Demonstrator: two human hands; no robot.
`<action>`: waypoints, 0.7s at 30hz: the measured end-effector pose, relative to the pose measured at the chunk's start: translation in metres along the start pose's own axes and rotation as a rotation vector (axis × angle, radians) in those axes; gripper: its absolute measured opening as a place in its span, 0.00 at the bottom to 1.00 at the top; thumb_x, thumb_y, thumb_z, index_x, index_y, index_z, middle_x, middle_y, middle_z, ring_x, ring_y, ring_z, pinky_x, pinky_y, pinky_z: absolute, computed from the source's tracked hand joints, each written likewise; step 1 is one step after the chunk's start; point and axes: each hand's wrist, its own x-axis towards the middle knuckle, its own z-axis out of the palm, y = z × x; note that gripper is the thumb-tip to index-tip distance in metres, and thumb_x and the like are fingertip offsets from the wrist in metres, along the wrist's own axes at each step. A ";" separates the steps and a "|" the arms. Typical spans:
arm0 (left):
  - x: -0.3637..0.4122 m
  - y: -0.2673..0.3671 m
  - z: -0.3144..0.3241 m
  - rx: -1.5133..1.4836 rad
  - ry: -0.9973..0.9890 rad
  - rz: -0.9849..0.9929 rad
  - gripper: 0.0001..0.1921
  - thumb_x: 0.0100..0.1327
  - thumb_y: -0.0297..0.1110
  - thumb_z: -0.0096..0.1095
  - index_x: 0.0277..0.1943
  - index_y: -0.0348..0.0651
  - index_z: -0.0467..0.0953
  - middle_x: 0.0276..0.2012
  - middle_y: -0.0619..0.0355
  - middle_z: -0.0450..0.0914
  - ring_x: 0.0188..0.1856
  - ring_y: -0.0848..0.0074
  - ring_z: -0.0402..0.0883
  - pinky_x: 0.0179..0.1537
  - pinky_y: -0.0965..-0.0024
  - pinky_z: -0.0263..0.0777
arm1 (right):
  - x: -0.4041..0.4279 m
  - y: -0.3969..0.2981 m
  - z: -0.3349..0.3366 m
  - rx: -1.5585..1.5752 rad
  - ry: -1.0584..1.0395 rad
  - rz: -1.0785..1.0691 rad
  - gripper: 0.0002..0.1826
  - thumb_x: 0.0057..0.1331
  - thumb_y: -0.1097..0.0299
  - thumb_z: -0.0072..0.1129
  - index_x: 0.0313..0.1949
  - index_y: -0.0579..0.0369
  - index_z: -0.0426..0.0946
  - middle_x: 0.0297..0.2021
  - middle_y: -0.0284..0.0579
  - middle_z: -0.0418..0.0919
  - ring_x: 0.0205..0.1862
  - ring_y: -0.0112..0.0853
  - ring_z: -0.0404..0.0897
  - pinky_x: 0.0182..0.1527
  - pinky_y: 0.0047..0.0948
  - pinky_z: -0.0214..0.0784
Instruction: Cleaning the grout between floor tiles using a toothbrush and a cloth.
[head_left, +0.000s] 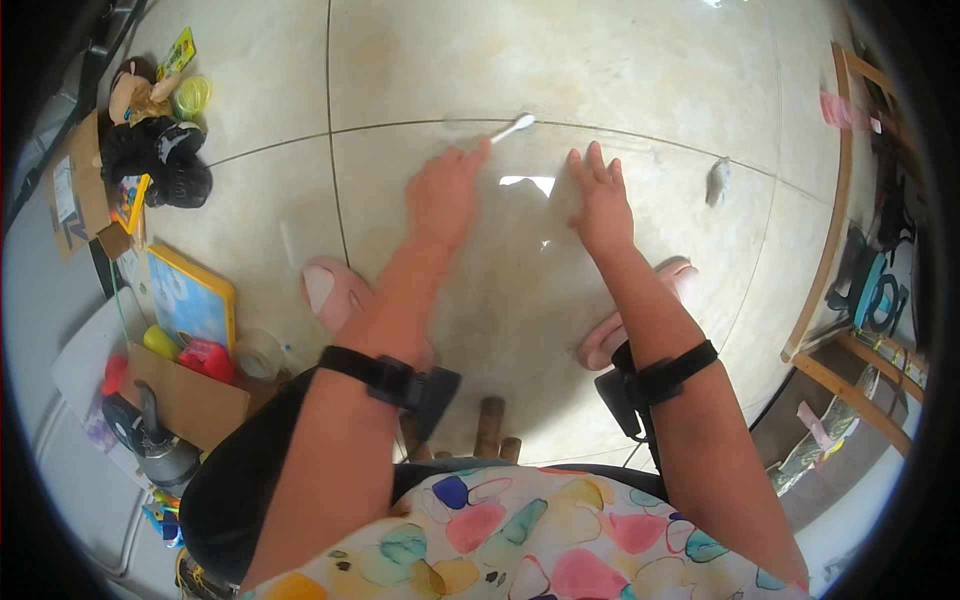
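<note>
My left hand (444, 196) grips a white toothbrush (513, 129), its handle mostly hidden in my fist. The brush head rests at or just above a dark joint line between the pale floor tiles (420, 67). To the right, my right hand (604, 202) is spread palm down, fingers apart, on or close to the wet-looking tile. Nothing is held in it. Further right lies a small greyish-white crumpled piece (718, 182), perhaps cloth or paper.
Pink slippers (334, 294) are on my feet. At left stand a doll (139, 97), black shoes (180, 180), a yellow-framed board (196, 292), a tape roll (259, 354) and a cardboard box (187, 401). A wooden frame (831, 210) borders the right side.
</note>
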 end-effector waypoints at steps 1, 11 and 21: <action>-0.001 -0.013 -0.002 0.056 0.037 0.018 0.21 0.66 0.30 0.46 0.60 0.60 0.70 0.35 0.55 0.77 0.39 0.62 0.79 0.38 0.59 0.73 | 0.000 0.000 0.000 0.029 -0.007 0.015 0.51 0.47 0.85 0.66 0.69 0.32 0.55 0.72 0.34 0.48 0.71 0.50 0.51 0.57 0.34 0.72; -0.017 -0.017 0.004 -0.068 0.126 -0.069 0.23 0.60 0.24 0.48 0.56 0.58 0.75 0.38 0.57 0.77 0.42 0.63 0.78 0.41 0.61 0.73 | 0.002 -0.001 0.000 -0.002 -0.039 0.057 0.54 0.45 0.83 0.69 0.69 0.30 0.55 0.73 0.32 0.46 0.72 0.48 0.50 0.57 0.33 0.73; -0.041 -0.075 0.003 -0.121 0.303 -0.256 0.22 0.63 0.26 0.46 0.58 0.56 0.72 0.37 0.55 0.77 0.39 0.60 0.78 0.39 0.58 0.74 | 0.004 0.000 0.002 -0.001 -0.016 0.035 0.55 0.44 0.81 0.71 0.69 0.29 0.54 0.73 0.32 0.45 0.72 0.49 0.49 0.59 0.34 0.72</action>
